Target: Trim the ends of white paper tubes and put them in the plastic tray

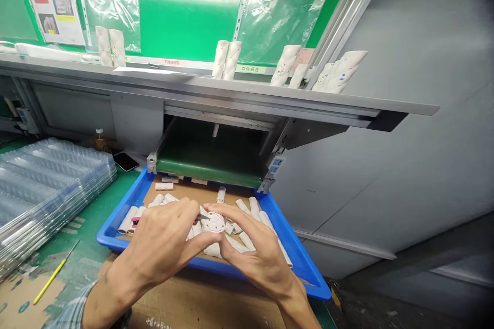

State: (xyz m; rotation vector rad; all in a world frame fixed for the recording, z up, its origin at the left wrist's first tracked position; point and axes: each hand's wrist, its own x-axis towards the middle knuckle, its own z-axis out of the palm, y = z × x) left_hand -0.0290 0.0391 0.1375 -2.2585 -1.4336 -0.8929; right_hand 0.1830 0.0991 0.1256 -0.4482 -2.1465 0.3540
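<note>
My left hand (164, 241) is closed around a pink-handled tool (135, 221); its narrow dark metal tip pokes out past the fingers, and most of it is hidden in my grip. That tip touches or nearly touches the face of a white round part (215, 222) with several small holes in it. Thumb and fingers of my right hand (258, 252) pinch this part, its round end turned towards me. Both hands are above a blue tray (216, 265), where several white tubes (254, 209) lie on brown cardboard.
A green conveyor belt (210, 167) ends over the tray's far side. Stacked clear plastic trays (50, 179) stand at left, near a phone (125, 161) and a bottle (100, 139). A yellow-handled pick (50, 281) lies on the bench. White tubes stand on the shelf (200, 91) above.
</note>
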